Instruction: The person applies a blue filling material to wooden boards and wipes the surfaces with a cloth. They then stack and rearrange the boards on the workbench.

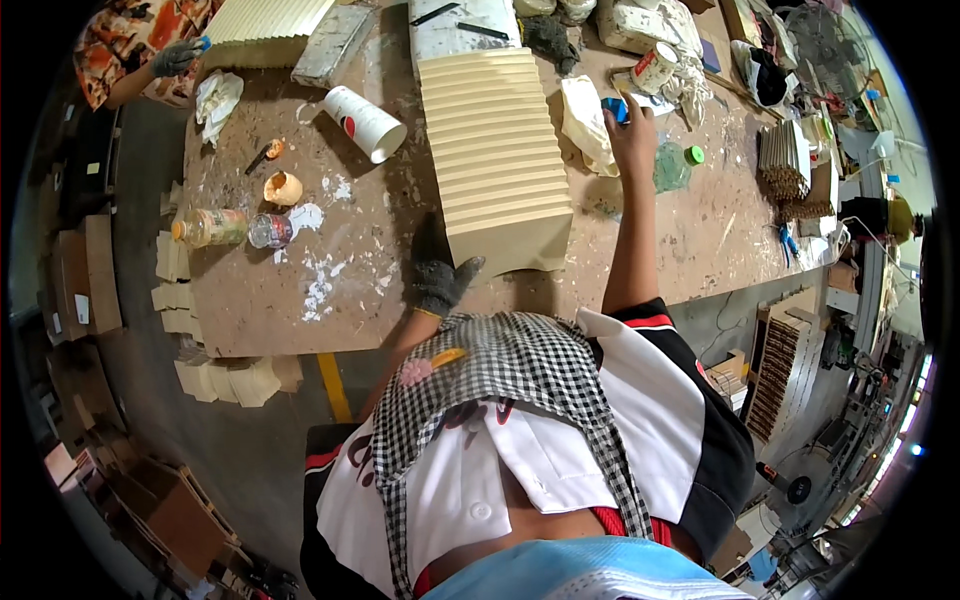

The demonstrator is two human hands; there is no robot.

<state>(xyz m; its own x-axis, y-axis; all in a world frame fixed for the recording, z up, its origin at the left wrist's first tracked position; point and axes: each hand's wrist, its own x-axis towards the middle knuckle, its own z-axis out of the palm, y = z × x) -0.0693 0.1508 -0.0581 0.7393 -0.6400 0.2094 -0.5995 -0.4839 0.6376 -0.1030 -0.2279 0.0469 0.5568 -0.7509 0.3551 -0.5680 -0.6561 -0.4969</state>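
My left hand (441, 281), in a dark grey glove, rests on the near left corner of a long cream ribbed block (495, 150) lying on the brown workbench (370, 270). My right hand (630, 120), bare, reaches far across the bench past the block's right side and grips a small blue object (613, 107). A crumpled cream cloth (585, 120) lies just left of that hand, and a clear green-capped bottle (675, 165) lies on its right.
A tipped white paper cup (365, 122), an orange-capped bottle (208, 227), a can (269, 230) and a small broken shell-like cup (283, 187) lie on the left. Another person's gloved hand (178, 57) works on a second ribbed block (268, 30) at far left. Clutter fills the bench's back right.
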